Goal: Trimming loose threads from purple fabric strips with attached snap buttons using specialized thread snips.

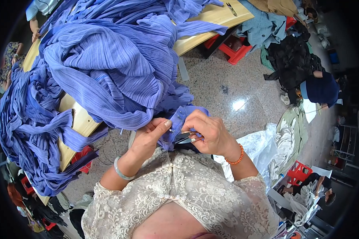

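A blue-purple ribbed knit garment (103,55) is bunched over the table's near edge and hangs toward my lap. My left hand (149,137) pinches the edge of a knit strip (181,115) between thumb and fingers, with small shiny dots along it. Close beside it, my right hand (207,133) is closed around small metal thread snips (194,137), mostly hidden by the fingers. Their tips are at the strip, but whether they touch it I cannot tell.
More blue-purple knits (32,131) cover the wooden table (77,109). Another pair of snips (231,8) lies at its far right corner. Red stools (233,51), a black clothing pile (291,59) and clear plastic sheeting (255,145) stand or lie around. Other people work nearby.
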The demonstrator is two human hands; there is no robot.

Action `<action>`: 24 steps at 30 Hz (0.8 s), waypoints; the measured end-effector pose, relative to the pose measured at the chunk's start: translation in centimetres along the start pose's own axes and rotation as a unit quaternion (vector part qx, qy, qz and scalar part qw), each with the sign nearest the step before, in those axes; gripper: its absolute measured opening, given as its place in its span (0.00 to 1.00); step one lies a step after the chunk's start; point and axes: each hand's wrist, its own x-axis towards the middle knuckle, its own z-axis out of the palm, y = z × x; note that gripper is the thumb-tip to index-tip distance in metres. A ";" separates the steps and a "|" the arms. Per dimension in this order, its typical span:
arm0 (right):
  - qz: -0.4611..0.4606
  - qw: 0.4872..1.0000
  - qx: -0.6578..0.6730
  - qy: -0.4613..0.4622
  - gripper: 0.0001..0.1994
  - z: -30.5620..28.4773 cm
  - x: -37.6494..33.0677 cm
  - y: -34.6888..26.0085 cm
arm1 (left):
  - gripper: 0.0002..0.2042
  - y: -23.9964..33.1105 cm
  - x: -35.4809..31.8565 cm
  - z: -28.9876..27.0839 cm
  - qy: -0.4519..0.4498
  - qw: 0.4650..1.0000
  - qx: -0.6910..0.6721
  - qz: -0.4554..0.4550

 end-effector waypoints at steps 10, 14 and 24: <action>0.011 0.999 0.022 0.042 0.19 -0.4 -0.6 0.7 | 0.10 -0.5 0.0 0.3 -0.004 1.000 -0.019 0.006; 0.000 0.998 -0.017 0.060 0.19 0.2 -0.1 0.2 | 0.10 -0.8 0.0 0.2 -0.017 0.999 -0.031 -0.006; 0.016 0.999 0.044 0.022 0.17 -0.6 -1.3 -0.1 | 0.10 -1.0 0.0 0.5 0.013 0.999 -0.036 -0.005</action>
